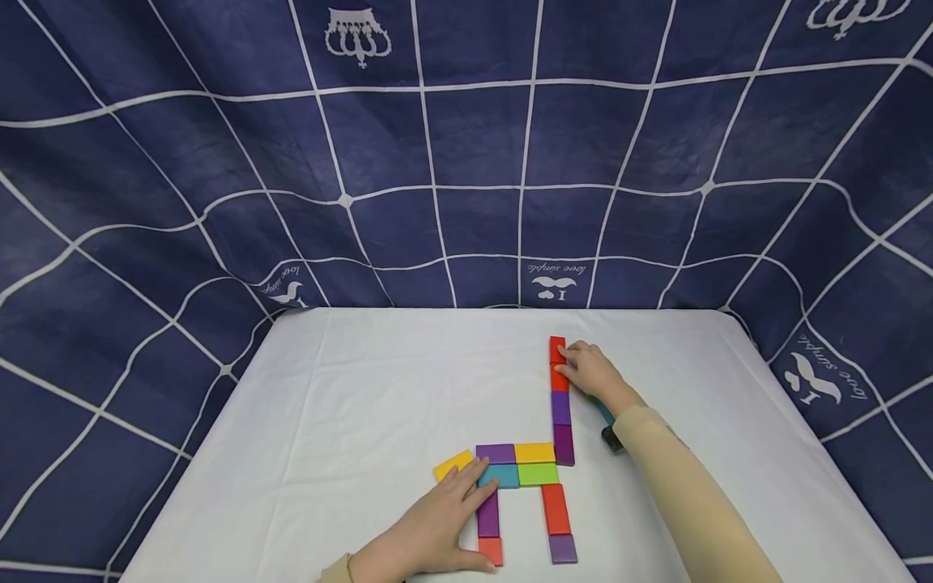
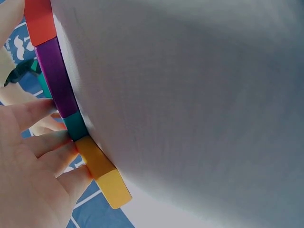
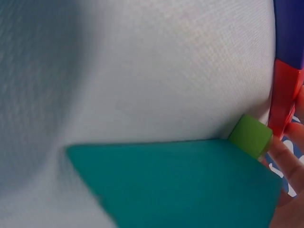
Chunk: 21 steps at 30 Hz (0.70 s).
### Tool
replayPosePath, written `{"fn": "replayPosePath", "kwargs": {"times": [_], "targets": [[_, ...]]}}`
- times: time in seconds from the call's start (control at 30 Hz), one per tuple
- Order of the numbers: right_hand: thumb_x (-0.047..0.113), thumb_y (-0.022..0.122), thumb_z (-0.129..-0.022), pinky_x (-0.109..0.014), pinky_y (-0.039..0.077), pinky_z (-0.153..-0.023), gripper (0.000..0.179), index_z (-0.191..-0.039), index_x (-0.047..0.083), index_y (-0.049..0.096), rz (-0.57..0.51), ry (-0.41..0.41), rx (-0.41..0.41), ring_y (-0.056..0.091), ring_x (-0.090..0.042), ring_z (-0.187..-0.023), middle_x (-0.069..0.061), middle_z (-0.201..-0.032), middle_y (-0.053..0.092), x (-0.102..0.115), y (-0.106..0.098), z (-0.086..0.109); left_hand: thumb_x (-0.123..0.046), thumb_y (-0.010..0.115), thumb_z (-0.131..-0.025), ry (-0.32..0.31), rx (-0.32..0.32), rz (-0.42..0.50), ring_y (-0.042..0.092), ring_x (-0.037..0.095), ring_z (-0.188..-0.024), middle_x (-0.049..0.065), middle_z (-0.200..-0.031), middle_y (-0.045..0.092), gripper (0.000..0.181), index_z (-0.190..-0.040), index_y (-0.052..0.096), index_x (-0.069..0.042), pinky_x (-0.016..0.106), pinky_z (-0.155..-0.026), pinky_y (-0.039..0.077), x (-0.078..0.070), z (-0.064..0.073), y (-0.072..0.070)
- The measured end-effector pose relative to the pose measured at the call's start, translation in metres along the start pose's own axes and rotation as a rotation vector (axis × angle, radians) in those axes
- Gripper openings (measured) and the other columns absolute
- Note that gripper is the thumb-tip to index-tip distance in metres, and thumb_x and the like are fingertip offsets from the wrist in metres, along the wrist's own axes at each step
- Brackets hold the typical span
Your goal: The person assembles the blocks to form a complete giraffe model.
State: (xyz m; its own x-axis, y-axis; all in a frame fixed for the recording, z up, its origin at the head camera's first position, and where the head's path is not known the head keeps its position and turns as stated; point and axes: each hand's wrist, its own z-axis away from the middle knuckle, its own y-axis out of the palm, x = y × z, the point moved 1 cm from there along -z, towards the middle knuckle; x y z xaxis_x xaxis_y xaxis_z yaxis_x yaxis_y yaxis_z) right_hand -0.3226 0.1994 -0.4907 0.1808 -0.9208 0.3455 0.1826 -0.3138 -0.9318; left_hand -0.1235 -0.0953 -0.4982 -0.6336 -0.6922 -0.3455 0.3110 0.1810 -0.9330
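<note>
On the white cloth lies a flat figure of coloured blocks. My left hand [image 1: 440, 522] spreads over its lower left part, fingertips on the teal block [image 1: 503, 476] and by the tilted yellow block [image 2: 102, 168], thumb at the lower red block [image 1: 492, 551]. A purple block [image 2: 56, 76] runs beneath that hand. At the top of the upright row, my right hand [image 1: 594, 374] touches the two red blocks [image 1: 557, 344] with thumb and finger. In the right wrist view, another finger reaches a green block [image 3: 251, 135], beside a large teal block [image 3: 180, 180] mostly hidden from the head view by the wrist.
The row continues down through violet [image 1: 560, 407] and dark purple [image 1: 564, 445] blocks. Yellow [image 1: 534, 453] and lime [image 1: 538, 474] blocks sit at its foot, with red [image 1: 556, 510] and purple [image 1: 563, 549] ones below. A blue checked curtain [image 1: 474, 227] surrounds the table.
</note>
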Motion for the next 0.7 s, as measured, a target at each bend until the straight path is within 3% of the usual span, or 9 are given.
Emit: {"fn": "replayPosePath", "kwargs": {"times": [0.7], "targets": [[0.026,0.062,-0.097,-0.054,0.041,-0.109,0.056,-0.144,-0.001,0.046,-0.019,0.003,-0.031,0.051,-0.043,-0.121,-0.027,-0.135,0.054,0.0014,-0.001,0.0032,-0.078,0.057,-0.078,0.01,-0.018,-0.023,0.031,0.03,-0.147,0.012,-0.162,0.027,0.1,-0.153,0.036,-0.015,0.048,-0.116,0.036,-0.0013,-0.0006,0.0003]]}}
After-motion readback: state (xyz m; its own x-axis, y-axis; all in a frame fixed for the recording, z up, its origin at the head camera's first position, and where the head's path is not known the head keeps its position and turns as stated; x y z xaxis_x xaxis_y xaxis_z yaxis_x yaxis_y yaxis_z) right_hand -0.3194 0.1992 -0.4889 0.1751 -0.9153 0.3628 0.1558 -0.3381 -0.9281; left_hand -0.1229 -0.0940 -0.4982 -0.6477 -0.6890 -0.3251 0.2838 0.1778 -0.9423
